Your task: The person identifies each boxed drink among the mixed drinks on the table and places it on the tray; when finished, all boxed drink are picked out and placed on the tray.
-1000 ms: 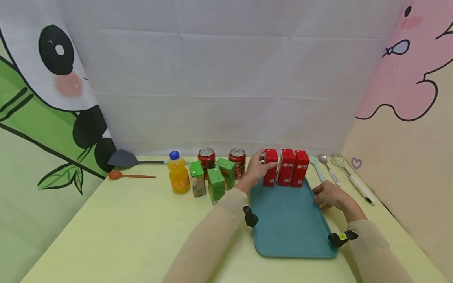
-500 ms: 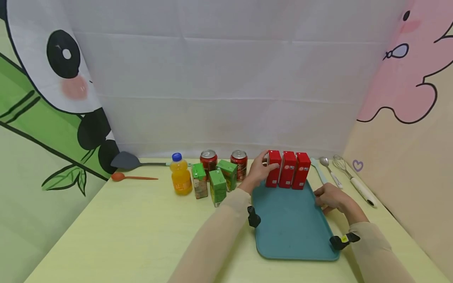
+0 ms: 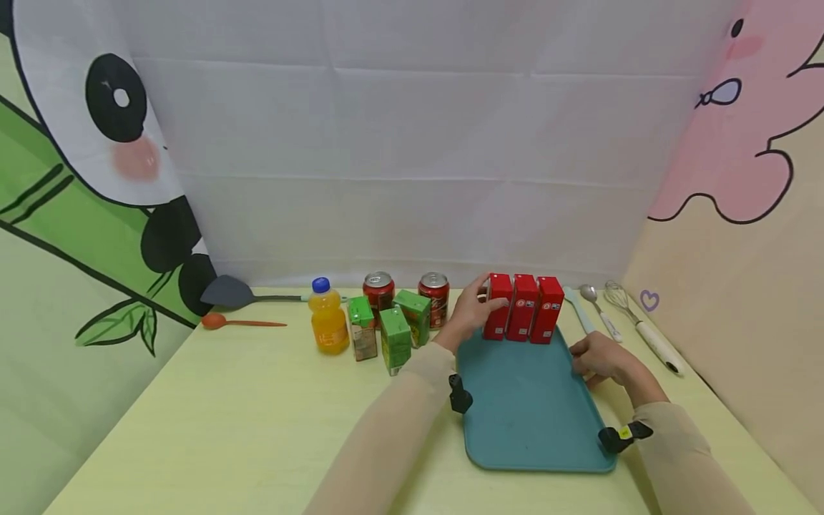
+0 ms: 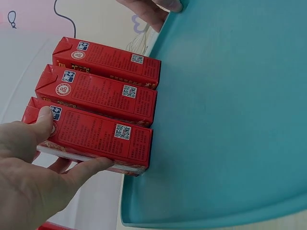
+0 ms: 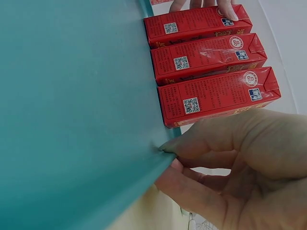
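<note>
Three red drink cartons stand in a row at the far end of a teal tray (image 3: 531, 408). My left hand (image 3: 473, 315) holds the left carton (image 4: 103, 134), thumb on its front face and fingers along its side. Close beside it stand the middle carton (image 3: 523, 307) and the right carton (image 3: 547, 309). On the tray's right edge, my right hand (image 3: 605, 361) pinches the rim between thumb and fingers, as the right wrist view (image 5: 220, 163) shows.
Left of the tray stand an orange juice bottle (image 3: 329, 322), several green cartons (image 3: 395, 340) and two red cans (image 3: 434, 300). A dark spatula (image 3: 228, 292) and an orange spoon (image 3: 215, 321) lie farther left. Right of the tray lie a metal spoon (image 3: 599, 311) and a whisk (image 3: 650, 336).
The left red carton, in my left hand, has shifted slightly right, narrowing its gap to the middle one. My right hand stays on the tray's rim. The head view has shifted slightly.
</note>
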Available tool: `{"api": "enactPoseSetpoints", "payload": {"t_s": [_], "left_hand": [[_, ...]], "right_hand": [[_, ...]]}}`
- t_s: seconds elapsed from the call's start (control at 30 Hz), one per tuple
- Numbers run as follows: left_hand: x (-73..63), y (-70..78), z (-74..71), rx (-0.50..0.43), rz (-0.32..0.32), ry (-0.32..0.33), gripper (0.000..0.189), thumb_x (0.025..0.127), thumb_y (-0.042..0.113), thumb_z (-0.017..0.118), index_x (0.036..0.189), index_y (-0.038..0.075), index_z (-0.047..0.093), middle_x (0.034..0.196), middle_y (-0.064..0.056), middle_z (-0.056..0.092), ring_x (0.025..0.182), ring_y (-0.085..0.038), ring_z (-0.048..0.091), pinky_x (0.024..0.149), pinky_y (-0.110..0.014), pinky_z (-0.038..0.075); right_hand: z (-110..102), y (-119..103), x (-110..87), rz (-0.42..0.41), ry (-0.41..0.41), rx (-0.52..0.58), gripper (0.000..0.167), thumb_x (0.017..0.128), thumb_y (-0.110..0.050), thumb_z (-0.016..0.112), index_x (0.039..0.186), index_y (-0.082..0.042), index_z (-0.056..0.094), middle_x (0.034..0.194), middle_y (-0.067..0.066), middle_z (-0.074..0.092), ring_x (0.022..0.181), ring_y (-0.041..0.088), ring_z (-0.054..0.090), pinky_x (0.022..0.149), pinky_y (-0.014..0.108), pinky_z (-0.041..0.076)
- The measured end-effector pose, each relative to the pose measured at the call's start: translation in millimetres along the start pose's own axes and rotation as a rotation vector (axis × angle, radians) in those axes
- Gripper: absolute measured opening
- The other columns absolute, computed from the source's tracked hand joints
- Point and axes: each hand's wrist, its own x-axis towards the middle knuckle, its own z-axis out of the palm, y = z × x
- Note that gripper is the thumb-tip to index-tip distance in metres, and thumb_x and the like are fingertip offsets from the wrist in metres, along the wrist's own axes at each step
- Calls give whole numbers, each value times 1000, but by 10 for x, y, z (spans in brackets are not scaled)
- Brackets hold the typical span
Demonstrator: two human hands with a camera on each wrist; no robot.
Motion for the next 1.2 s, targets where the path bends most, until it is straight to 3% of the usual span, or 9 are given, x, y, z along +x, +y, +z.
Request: {"api": "enactPoseSetpoints", "payload": {"t_s": [0.17,0.4,0.53,0.73,1.03,1.2], "left_hand": [[-2,-13,-3,2,-8,10,69,96,18,70,156,17,36,141,-14,53,126,-31,53,101,-50,48],[-30,-16,-45,10,-28,13,70,95,18,71,156,17,36,142,-14,53,127,-31,52,102,-49,47],[-43,-20,-77,25,-17,2,70,96,18,69,157,17,34,141,-14,53,126,-31,53,102,-49,48],[-38,-19,-89,31,-9,3,69,96,18,69,156,20,36,139,-13,54,124,-30,54,101,-49,49],[-70,24,-47,68,-24,36,73,96,17,70,158,16,31,147,-16,47,131,-34,48,103,-49,47],[-98,94,-73,70,17,46,72,96,16,69,158,17,32,149,-18,44,133,-36,46,103,-50,47]], "right_hand": [[17,8,17,11,0,5,52,83,7,57,132,24,47,103,24,57,80,24,55,70,46,61],[45,19,39,3,-8,17,54,83,7,58,133,25,44,96,19,56,74,21,52,70,46,61],[53,9,41,0,-8,14,55,83,7,59,133,25,44,100,21,57,76,21,52,69,45,61],[51,-14,40,18,-11,27,54,85,7,58,133,26,43,91,16,55,75,22,51,71,46,61],[31,2,26,12,-8,13,54,85,6,59,132,26,44,107,26,57,80,23,55,69,45,61],[11,5,14,2,-11,18,54,84,7,58,132,26,44,97,21,57,82,25,55,68,44,61]]}}
